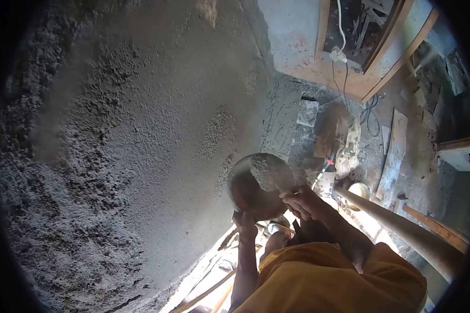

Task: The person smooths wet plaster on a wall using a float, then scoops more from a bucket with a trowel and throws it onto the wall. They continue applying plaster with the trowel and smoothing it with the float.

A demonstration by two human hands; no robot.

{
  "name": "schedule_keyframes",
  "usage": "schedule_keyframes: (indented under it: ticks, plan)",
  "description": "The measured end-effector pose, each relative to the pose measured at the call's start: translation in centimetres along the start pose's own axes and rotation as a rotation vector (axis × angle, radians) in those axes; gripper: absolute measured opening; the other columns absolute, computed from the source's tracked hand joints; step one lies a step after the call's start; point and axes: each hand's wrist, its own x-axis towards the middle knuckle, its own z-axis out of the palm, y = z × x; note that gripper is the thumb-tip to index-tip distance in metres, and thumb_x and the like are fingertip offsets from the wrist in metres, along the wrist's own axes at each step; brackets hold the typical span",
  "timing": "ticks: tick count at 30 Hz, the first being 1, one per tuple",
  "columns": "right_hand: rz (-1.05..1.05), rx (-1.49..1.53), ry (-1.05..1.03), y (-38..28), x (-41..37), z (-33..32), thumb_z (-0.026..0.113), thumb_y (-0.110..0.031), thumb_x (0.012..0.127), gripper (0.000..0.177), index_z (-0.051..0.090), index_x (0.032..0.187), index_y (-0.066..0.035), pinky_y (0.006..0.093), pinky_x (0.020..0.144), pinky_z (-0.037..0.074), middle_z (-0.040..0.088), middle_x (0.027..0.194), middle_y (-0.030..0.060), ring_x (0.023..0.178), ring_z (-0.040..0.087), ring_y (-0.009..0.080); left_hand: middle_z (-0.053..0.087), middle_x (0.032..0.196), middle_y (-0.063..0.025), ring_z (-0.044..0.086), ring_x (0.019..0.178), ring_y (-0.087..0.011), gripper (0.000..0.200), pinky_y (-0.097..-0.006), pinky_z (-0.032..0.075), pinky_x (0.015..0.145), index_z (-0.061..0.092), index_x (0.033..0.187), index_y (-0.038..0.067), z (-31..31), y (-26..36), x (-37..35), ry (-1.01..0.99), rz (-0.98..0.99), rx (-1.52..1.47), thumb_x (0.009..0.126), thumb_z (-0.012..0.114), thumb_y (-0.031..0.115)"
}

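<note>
My left hand (245, 224) is closed on the near-left rim of a round metal pan (248, 190). Some wet grey mortar (269, 172) lies at the pan's far right side, and the rest of its inside looks brownish and bare. My right hand (300, 202) is a fist at the pan's right edge; what its fingers close on is blurred and cannot be made out. Right beside the pan rises a wall (162, 120) with grey plaster, smoother near the pan and coarse and dark toward the left.
A thick pole (407, 229) slants across the right side. Past it are a round container (358, 193), a long board (393, 156) and an orange-brown plank (436, 229). A white socket block (338, 54) with cables hangs by the window-like opening.
</note>
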Motion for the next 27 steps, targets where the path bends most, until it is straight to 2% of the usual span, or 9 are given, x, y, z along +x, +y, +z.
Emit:
schedule_keyframes:
  ticks: [4, 11, 18, 20, 21, 22, 23, 26, 27]
  plan:
    - [-0.208, 0.428, -0.135, -5.0, 0.3, 0.8, 0.067, -0.021, 0.097, 0.031, 0.071, 0.121, -0.002, 0.0291, 0.048, 0.048, 0.064, 0.077, 0.0107, 0.054, 0.057, 0.0166, 0.067, 0.075, -0.0136, 0.061, 0.062, -0.0291, 0.012, -0.0394, 0.049, 0.058, 0.072, 0.101, 0.006, -0.9, -1.9, -4.0, 0.081, -0.066, 0.214, 0.097, 0.061, 0.009]
    - [-0.847, 0.575, 0.191, -21.1, -3.3, -2.2, 0.073, -0.012, 0.093, 0.034, 0.067, 0.125, -0.001, 0.0291, 0.051, 0.056, 0.068, 0.087, 0.0081, 0.069, 0.067, 0.0144, 0.071, 0.078, -0.0095, 0.064, 0.066, -0.0204, 0.015, -0.0356, 0.052, 0.060, 0.072, 0.112, 0.002, -5.1, 1.3, -11.7, 0.010, -0.119, 0.568, 0.098, 0.066, 0.006]
    - [-1.622, 0.112, 1.484, -31.0, -1.1, -5.6, 0.072, -0.010, 0.092, 0.019, 0.074, 0.107, 0.001, 0.0371, 0.057, 0.054, 0.073, 0.083, 0.0096, 0.064, 0.069, 0.0237, 0.069, 0.074, -0.0083, 0.062, 0.065, -0.0174, 0.015, -0.0355, 0.051, 0.059, 0.070, 0.103, 0.000, -4.2, 0.1, -13.0, 0.340, -0.585, 0.087, 0.095, 0.068, 0.013]
    - [-1.476, 0.100, 1.763, -32.4, 4.4, -3.7, 0.074, -0.012, 0.089, 0.018, 0.074, 0.100, 0.002, 0.0409, 0.063, 0.056, 0.074, 0.083, 0.0129, 0.070, 0.072, 0.0300, 0.068, 0.073, -0.0079, 0.061, 0.065, -0.0165, 0.017, -0.0354, 0.050, 0.058, 0.070, 0.101, 0.000, -3.7, 0.2, -13.0, 0.397, -0.616, 0.014, 0.094, 0.069, 0.015]
    - [-1.447, -0.114, 1.691, -32.6, 10.3, -3.8, 0.075, -0.013, 0.087, 0.020, 0.074, 0.099, 0.002, 0.0425, 0.069, 0.058, 0.075, 0.084, 0.0161, 0.075, 0.074, 0.0319, 0.067, 0.073, -0.0077, 0.061, 0.065, -0.0161, 0.018, -0.0354, 0.050, 0.058, 0.069, 0.100, -0.001, -3.4, 0.1, -13.1, 0.410, -0.614, -0.004, 0.094, 0.069, 0.016]
    - [-0.866, -0.603, 1.172, -31.6, 10.1, -1.1, 0.079, -0.017, 0.086, 0.028, 0.074, 0.107, 0.001, 0.0459, 0.075, 0.060, 0.078, 0.094, 0.0181, 0.085, 0.077, 0.0303, 0.067, 0.072, -0.0076, 0.061, 0.065, -0.0157, 0.019, -0.0354, 0.050, 0.058, 0.069, 0.099, -0.001, -3.0, 0.2, -13.2, 0.423, -0.611, -0.022, 0.093, 0.070, 0.017]
    - [-0.821, -0.848, 0.701, -29.4, 8.0, 0.9, 0.081, -0.017, 0.084, 0.037, 0.074, 0.114, 0.002, 0.0441, 0.079, 0.061, 0.078, 0.104, 0.0216, 0.091, 0.078, 0.0312, 0.067, 0.072, -0.0074, 0.060, 0.064, -0.0153, 0.020, -0.0354, 0.050, 0.058, 0.069, 0.097, -0.001, -2.7, 0.4, -12.8, 0.436, -0.602, -0.039, 0.093, 0.070, 0.018]
    - [-1.343, -0.826, 0.204, -17.3, 4.7, 4.3, 0.081, -0.015, 0.085, 0.044, 0.072, 0.126, 0.001, 0.0412, 0.087, 0.062, 0.077, 0.109, 0.0217, 0.099, 0.078, 0.0327, 0.065, 0.070, -0.0068, 0.060, 0.064, -0.0140, 0.024, -0.0353, 0.049, 0.057, 0.068, 0.094, -0.002, -2.0, 0.7, -12.0, 0.457, -0.546, -0.072, 0.092, 0.071, 0.022]
    - [-1.089, -0.908, 0.105, -14.7, 2.6, 4.5, 0.080, -0.018, 0.088, 0.046, 0.072, 0.130, -0.001, 0.0416, 0.090, 0.062, 0.077, 0.108, 0.0207, 0.100, 0.077, 0.0334, 0.065, 0.069, -0.0067, 0.059, 0.064, -0.0135, 0.025, -0.0353, 0.049, 0.057, 0.068, 0.093, -0.002, -2.1, 1.1, -12.0, 0.458, -0.526, -0.070, 0.091, 0.071, 0.023]
